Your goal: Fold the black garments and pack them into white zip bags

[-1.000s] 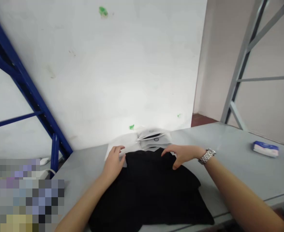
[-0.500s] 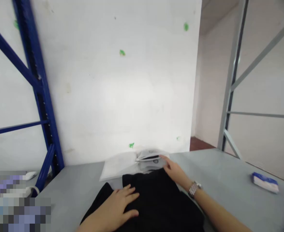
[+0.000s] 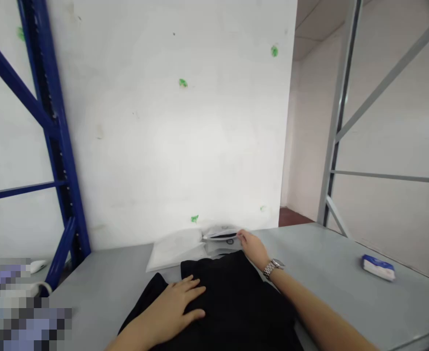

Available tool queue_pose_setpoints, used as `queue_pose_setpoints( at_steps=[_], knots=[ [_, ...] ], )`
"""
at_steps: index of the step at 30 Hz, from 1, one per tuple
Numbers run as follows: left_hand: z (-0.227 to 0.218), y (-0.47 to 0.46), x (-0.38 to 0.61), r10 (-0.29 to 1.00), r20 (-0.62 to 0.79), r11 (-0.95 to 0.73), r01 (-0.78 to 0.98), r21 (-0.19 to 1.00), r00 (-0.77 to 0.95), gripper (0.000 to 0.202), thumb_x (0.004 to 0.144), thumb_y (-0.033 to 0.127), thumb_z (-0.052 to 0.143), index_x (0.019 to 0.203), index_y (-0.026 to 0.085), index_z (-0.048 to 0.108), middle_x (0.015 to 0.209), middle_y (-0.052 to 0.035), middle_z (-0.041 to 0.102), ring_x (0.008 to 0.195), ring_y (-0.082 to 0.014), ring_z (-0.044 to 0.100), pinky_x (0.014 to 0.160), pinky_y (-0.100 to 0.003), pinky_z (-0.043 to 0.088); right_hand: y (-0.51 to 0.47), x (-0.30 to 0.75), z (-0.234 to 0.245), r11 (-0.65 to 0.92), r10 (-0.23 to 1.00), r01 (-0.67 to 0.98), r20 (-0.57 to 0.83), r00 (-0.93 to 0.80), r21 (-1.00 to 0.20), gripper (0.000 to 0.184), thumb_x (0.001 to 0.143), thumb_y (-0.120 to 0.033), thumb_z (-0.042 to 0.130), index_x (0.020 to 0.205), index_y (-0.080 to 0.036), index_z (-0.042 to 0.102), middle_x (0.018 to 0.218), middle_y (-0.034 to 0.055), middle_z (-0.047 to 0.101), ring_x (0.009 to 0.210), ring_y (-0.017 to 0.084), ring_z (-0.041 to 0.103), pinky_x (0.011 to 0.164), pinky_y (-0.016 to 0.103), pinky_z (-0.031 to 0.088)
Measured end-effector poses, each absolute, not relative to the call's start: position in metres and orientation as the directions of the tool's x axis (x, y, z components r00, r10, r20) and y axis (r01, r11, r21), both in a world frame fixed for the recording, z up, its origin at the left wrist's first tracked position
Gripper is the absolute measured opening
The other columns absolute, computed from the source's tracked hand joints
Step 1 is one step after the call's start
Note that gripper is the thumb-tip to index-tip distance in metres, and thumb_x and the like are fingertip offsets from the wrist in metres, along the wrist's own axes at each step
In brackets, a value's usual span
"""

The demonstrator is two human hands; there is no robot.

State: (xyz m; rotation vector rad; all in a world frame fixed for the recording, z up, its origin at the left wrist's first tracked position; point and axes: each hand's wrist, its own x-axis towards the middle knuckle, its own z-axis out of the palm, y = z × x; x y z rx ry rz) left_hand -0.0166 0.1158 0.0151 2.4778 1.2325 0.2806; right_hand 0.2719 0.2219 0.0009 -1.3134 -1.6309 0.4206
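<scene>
A black garment lies spread on the grey tabletop in front of me. My left hand rests flat on its left part, fingers spread. Beyond the garment's far edge, my right hand, with a metal watch on the wrist, has its fingers closed on the right edge of a translucent plastic bag. Something dark shows inside that bag's opening. Beside it on the left lie flat whitish plastic bags. The garment's near end runs out of view.
A blue-and-white tissue pack lies on the right of the grey table. A blue rack post stands at left, a grey rack post at right. A white wall rises behind the table. The lower left corner is pixelated.
My right hand's fingers have gone from extended at the bag to closed on its edge. My left hand stays on the garment. The view has shifted slightly to the right.
</scene>
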Motion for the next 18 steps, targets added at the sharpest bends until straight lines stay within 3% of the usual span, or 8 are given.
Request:
queue_pose_setpoints(
  at_steps=[3,5,8,10,13,16,18],
  knots=[
    [0.014,0.118,-0.015,0.796,0.016,-0.561,0.729,0.391,0.605,0.054,0.083,0.055,0.052,0.131,0.032,0.05,0.144,-0.0062,0.043,0.136,-0.0305,0.031,0.11,-0.052,0.023,0.213,0.273,0.018,0.428,0.852,0.366,0.504,0.141,-0.826,0.026,0.089,-0.046,0.033,0.087,-0.023,0.044,0.092,0.009,0.065,0.082,0.023,0.066,0.07,0.039,0.052],
    [0.016,0.121,-0.013,0.809,0.069,-0.546,0.702,0.457,0.584,0.051,0.083,0.055,0.052,0.127,0.03,0.055,0.141,-0.0059,0.047,0.135,-0.0296,0.034,0.111,-0.051,0.022,0.199,0.276,0.032,0.489,0.829,0.245,0.534,0.169,-0.837,0.026,0.09,-0.05,0.031,0.089,-0.025,0.038,0.098,0.0082,0.065,0.091,0.022,0.066,0.074,0.037,0.054],
    [0.024,0.126,-0.008,0.905,0.153,-0.352,0.499,0.792,0.397,0.045,0.087,0.055,0.044,0.115,0.025,0.063,0.131,-0.006,0.057,0.125,-0.0252,0.047,0.109,-0.044,0.029,0.173,0.278,0.047,0.545,0.832,0.042,0.546,0.101,-0.838,0.02,0.086,-0.046,0.042,0.085,-0.026,0.037,0.088,0.0034,0.066,0.09,0.021,0.067,0.08,0.037,0.053],
    [0.03,0.128,-0.004,0.966,0.094,-0.154,0.243,0.958,0.24,0.049,0.09,0.055,0.035,0.112,0.019,0.061,0.125,-0.0087,0.061,0.117,-0.0224,0.054,0.104,-0.04,0.037,0.16,0.273,0.05,0.544,0.836,-0.043,0.546,-0.054,-0.838,0.016,0.086,-0.041,0.042,0.083,-0.026,0.039,0.08,0.0012,0.064,0.081,0.02,0.067,0.075,0.036,0.053],
    [0.033,0.128,-0.002,0.973,-0.05,0.038,0.057,0.998,0.224,0.057,0.09,0.057,0.027,0.117,0.014,0.053,0.116,-0.0144,0.064,0.101,-0.0229,0.064,0.087,-0.039,0.05,0.15,0.258,0.044,0.556,0.79,0.06,0.504,-0.35,-0.829,0.017,0.087,-0.035,0.035,0.081,-0.024,0.047,0.077,0.0021,0.063,0.071,0.018,0.063,0.065,0.032,0.051],
    [0.024,0.129,-0.002,0.955,-0.178,0.168,0.062,0.984,0.239,0.053,0.083,0.053,0.05,0.118,0.013,0.049,0.113,-0.0173,0.063,0.087,-0.0232,0.067,0.067,-0.034,0.053,0.148,0.245,0.036,0.618,0.729,0.256,0.42,-0.541,-0.743,0.018,0.081,-0.025,0.047,0.066,-0.021,0.056,0.069,0.0021,0.06,0.071,0.018,0.056,0.071,0.033,0.046],
    [0.016,0.131,-0.005,0.958,-0.217,0.207,0.073,0.976,0.186,0.052,0.075,0.041,0.064,0.116,0.014,0.048,0.114,-0.0177,0.061,0.088,-0.0223,0.066,0.062,-0.028,0.051,0.147,0.241,0.032,0.663,0.718,0.368,0.415,-0.558,-0.652,0.021,0.076,-0.019,0.051,0.056,-0.02,0.056,0.069,0.0028,0.055,0.075,0.019,0.05,0.077,0.037,0.042]
  ],
)
